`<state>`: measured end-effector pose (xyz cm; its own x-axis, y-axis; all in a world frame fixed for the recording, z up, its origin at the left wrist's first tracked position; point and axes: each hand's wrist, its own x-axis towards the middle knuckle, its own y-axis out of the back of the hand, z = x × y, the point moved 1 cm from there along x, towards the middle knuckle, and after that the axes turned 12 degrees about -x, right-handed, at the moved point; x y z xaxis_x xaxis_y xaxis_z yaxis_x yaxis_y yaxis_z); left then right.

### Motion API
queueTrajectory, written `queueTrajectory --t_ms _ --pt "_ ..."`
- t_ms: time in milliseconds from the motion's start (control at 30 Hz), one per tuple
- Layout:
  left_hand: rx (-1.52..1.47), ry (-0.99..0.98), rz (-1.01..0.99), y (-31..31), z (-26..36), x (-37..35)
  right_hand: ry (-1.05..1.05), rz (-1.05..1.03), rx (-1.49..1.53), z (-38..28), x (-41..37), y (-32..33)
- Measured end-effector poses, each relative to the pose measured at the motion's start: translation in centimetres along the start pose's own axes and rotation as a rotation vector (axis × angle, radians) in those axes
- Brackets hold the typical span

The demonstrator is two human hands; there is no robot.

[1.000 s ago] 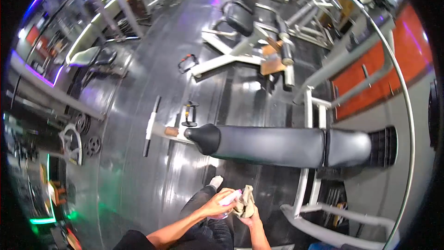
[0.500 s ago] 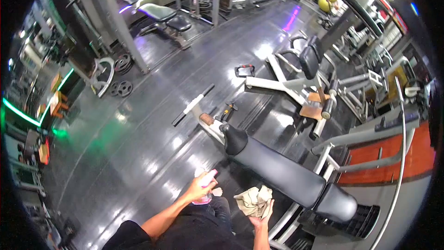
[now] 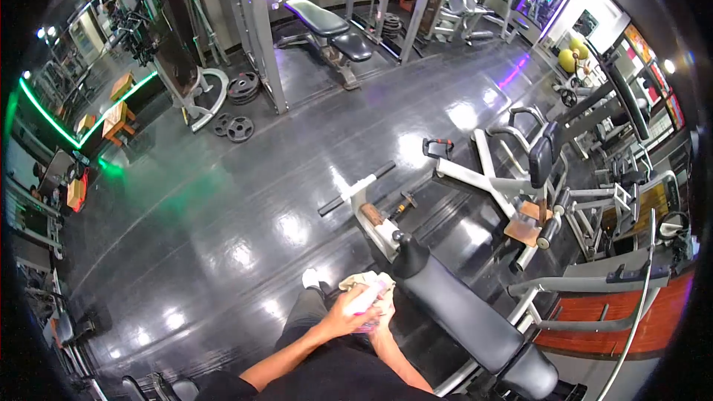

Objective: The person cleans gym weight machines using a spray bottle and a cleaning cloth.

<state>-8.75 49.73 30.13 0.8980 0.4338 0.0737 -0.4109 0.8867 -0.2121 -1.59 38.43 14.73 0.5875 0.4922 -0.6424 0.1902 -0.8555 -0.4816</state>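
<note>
My left hand (image 3: pixel 343 319) is wrapped round a pinkish spray bottle (image 3: pixel 369 297). Right up against it, my right hand (image 3: pixel 383 319) holds a crumpled beige cloth (image 3: pixel 355 280), which shows behind and above the bottle. The two hands overlap, so the bottle's lower part and some of my right fingers are hidden. To the right of my hands lies a black padded bench (image 3: pixel 464 308) on a pale metal frame, with a crossbar handle (image 3: pixel 356 189) at its far end.
A leg machine (image 3: pixel 490 178) stands ahead to the right. Weight plates (image 3: pixel 239 128) lie on the dark floor (image 3: pixel 223 200) at the left, near a wooden stool (image 3: pixel 117 120). Another bench (image 3: pixel 319 18) stands at the back. A long metal bar (image 3: pixel 631 312) is at the right.
My hands have come together, bringing the spray bottle against the cloth. The view has turned left, and a shoe now shows below the crossbar.
</note>
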Motion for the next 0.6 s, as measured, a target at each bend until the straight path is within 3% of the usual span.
queueTrajectory --t_ms 33,67,167,400,467,533,600 --pt "0.019 -0.032 0.031 0.7 1.1 0.5 0.037 -0.205 0.159 1.5 1.3 -0.8" --pt "0.036 -0.063 0.059 1.4 2.5 1.2 0.040 -0.205 0.166 2.0 2.4 -2.1" --pt "0.074 -0.068 0.060 5.4 3.4 2.4 0.058 -0.546 0.268 2.8 4.8 -6.2" --pt "0.060 -0.138 -0.093 13.4 4.7 6.0 -0.101 -0.346 0.281 2.4 6.5 -15.7" --pt "0.275 -0.350 -0.112 15.0 5.8 7.7 -0.127 -0.308 0.295 1.6 7.6 -18.8" --pt "0.202 -0.276 -0.086 16.6 5.1 8.6 -0.316 -0.217 0.281 1.2 9.1 -21.4" --pt "0.142 -0.154 0.006 18.3 6.0 10.4 -0.291 -0.259 0.280 2.2 11.8 -21.3"
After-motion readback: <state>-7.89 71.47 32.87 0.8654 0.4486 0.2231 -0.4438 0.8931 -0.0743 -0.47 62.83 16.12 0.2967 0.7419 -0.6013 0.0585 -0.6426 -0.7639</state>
